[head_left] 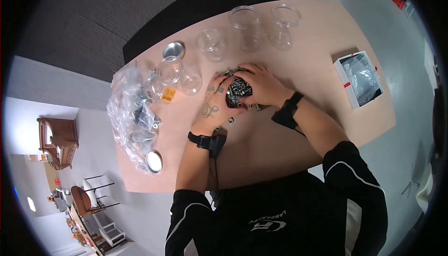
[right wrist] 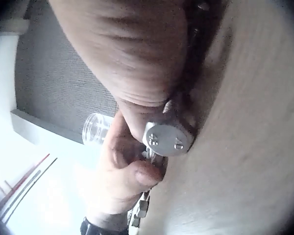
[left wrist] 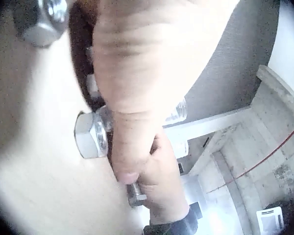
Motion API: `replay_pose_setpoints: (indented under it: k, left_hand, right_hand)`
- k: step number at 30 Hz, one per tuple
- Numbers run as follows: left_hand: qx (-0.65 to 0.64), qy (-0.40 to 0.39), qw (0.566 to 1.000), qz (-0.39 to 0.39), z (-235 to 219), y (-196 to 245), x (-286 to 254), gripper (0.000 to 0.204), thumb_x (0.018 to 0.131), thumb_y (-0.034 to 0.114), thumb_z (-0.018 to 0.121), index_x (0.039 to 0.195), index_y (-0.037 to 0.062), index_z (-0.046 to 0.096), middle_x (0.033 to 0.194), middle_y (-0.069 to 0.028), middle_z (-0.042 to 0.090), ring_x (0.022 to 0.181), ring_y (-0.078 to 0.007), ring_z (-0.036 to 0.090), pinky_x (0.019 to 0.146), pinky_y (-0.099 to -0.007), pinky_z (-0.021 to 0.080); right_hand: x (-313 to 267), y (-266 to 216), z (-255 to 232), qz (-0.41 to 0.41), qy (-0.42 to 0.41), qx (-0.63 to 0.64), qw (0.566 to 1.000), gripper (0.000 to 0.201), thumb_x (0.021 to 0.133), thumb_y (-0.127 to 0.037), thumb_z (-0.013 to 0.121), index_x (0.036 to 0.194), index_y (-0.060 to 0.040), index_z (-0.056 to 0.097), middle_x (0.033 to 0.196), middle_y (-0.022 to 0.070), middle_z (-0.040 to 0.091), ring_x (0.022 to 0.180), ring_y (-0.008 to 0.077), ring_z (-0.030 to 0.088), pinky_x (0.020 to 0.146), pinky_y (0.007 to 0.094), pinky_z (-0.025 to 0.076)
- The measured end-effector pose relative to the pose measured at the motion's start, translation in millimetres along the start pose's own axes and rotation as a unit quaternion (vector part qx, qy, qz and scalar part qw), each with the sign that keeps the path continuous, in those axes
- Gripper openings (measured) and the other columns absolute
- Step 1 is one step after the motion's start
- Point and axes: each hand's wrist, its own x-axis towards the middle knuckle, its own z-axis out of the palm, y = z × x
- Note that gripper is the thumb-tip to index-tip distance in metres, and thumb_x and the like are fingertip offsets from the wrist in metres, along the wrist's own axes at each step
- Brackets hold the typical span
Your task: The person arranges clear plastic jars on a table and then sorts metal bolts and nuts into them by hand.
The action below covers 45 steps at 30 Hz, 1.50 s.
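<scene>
A heap of small metal bolts (head_left: 238,90) lies on the table between both hands. My left hand (head_left: 215,101) rests against its left side, fingers extended along the edge and thumb at the near side. From the right, my right hand (head_left: 266,86) lies against the heap, its fingers reaching over the far side. A few loose nuts (head_left: 230,121) sit just nearer than the left hand. In the left wrist view, a large hex bolt (left wrist: 90,137) is beside the thumb, with a smaller bolt (left wrist: 135,195) at the thumb tip. A stamped bolt head (right wrist: 169,139) shows beside the right thumb.
Clear jars (head_left: 245,16) stand along the table's far side. To the left are a crumpled plastic bag (head_left: 122,109) with hardware, a yellow label (head_left: 168,94) and a silver lid (head_left: 154,162). An open white box (head_left: 353,88) holding wrapped plastic sits at the right.
</scene>
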Motion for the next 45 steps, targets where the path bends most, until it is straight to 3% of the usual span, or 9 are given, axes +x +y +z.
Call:
replay_pose_setpoints:
  k: [9,14,22,31,34,36,39,43,45]
  left_hand:
    - [-0.015,0.077,0.997,0.019,9.3,-0.7,1.4,0.073,0.061,0.016,0.098,0.122,0.0060,0.059,0.132,-0.0213,0.060,0.130,-0.0445,0.056,0.107,-0.0501,0.049]
    - [-0.013,0.093,0.994,0.047,13.2,-6.4,-0.4,0.071,0.061,0.015,0.097,0.122,0.0058,0.060,0.125,-0.0193,0.062,0.121,-0.0421,0.060,0.103,-0.0482,0.051]
    - [-0.044,0.097,0.992,0.075,7.5,1.9,2.4,0.072,0.066,0.012,0.095,0.129,0.0055,0.060,0.125,-0.0175,0.064,0.117,-0.0408,0.063,0.101,-0.0462,0.053]
    - [-0.125,0.106,0.984,0.066,8.8,-3.8,4.2,0.062,0.080,-0.001,0.085,0.136,0.0027,0.058,0.137,-0.0190,0.064,0.126,-0.0347,0.064,0.107,-0.0410,0.051]
    - [-0.239,0.117,0.963,0.037,21.1,-21.7,-0.4,0.052,0.090,-0.004,0.076,0.137,-0.0012,0.056,0.147,-0.0179,0.059,0.136,-0.0274,0.060,0.115,-0.0379,0.047]
    - [-0.426,0.122,0.896,0.014,24.1,-27.1,1.2,0.045,0.097,-0.007,0.067,0.140,-0.0032,0.054,0.157,-0.0172,0.051,0.144,-0.0239,0.052,0.122,-0.0370,0.039]
    - [-0.462,0.118,0.879,0.013,14.8,-25.9,-0.1,0.046,0.097,-0.009,0.063,0.142,-0.0023,0.053,0.160,-0.0194,0.046,0.148,-0.0264,0.048,0.123,-0.0410,0.037]
    - [-0.443,0.096,0.891,0.017,-9.1,-23.8,-19.6,0.056,0.095,0.000,0.073,0.146,-0.0002,0.052,0.164,-0.0218,0.041,0.153,-0.0294,0.041,0.126,-0.0424,0.033]
    - [-0.228,0.036,0.973,0.024,-28.8,-22.1,-35.4,0.081,0.083,0.016,0.089,0.152,0.0025,0.048,0.168,-0.0252,0.035,0.155,-0.0355,0.039,0.127,-0.0440,0.031]
  right_hand:
    - [1.9,-0.2,-4.9,0.000,0.023,0.027,0.999,0.058,0.070,-0.033,0.088,0.121,-0.0132,0.069,0.132,0.0077,0.062,0.131,0.0319,0.055,0.115,0.0522,0.038]
    - [2.8,1.0,-5.0,-0.013,0.031,0.044,0.998,0.042,0.074,-0.028,0.085,0.109,-0.0119,0.069,0.123,0.0056,0.063,0.124,0.0301,0.058,0.110,0.0499,0.041]
    - [5.9,1.7,-11.9,-0.034,0.048,0.186,0.981,0.025,0.081,-0.015,0.081,0.097,-0.0039,0.066,0.092,0.0136,0.066,0.090,0.0333,0.067,0.082,0.0414,0.054]
    - [2.3,6.2,-5.5,0.086,0.063,0.401,0.910,0.014,0.097,-0.011,0.067,0.106,-0.0006,0.066,0.092,0.0041,0.069,0.083,0.0111,0.063,0.079,0.0312,0.053]
    - [4.4,18.9,5.7,0.101,0.065,0.437,0.891,0.013,0.098,-0.009,0.065,0.108,-0.0010,0.066,0.096,0.0041,0.070,0.088,0.0106,0.064,0.083,0.0298,0.053]
    - [2.3,19.8,5.1,0.100,0.073,0.451,0.884,0.013,0.099,-0.008,0.064,0.110,-0.0011,0.066,0.099,0.0036,0.070,0.090,0.0101,0.064,0.084,0.0289,0.053]
    - [3.6,20.6,-6.4,0.117,0.075,0.467,0.874,0.016,0.102,-0.006,0.062,0.116,-0.0015,0.066,0.106,0.0029,0.070,0.097,0.0092,0.063,0.089,0.0275,0.052]
    - [-4.9,27.0,-12.6,0.124,0.093,0.484,0.861,0.027,0.104,-0.007,0.062,0.130,-0.0018,0.061,0.119,0.0022,0.067,0.106,0.0080,0.061,0.095,0.0261,0.050]
    - [-17.0,37.4,-21.8,0.114,0.048,0.493,0.861,0.042,0.102,-0.013,0.068,0.141,-0.0032,0.056,0.134,0.0070,0.064,0.122,0.0140,0.059,0.106,0.0310,0.047]
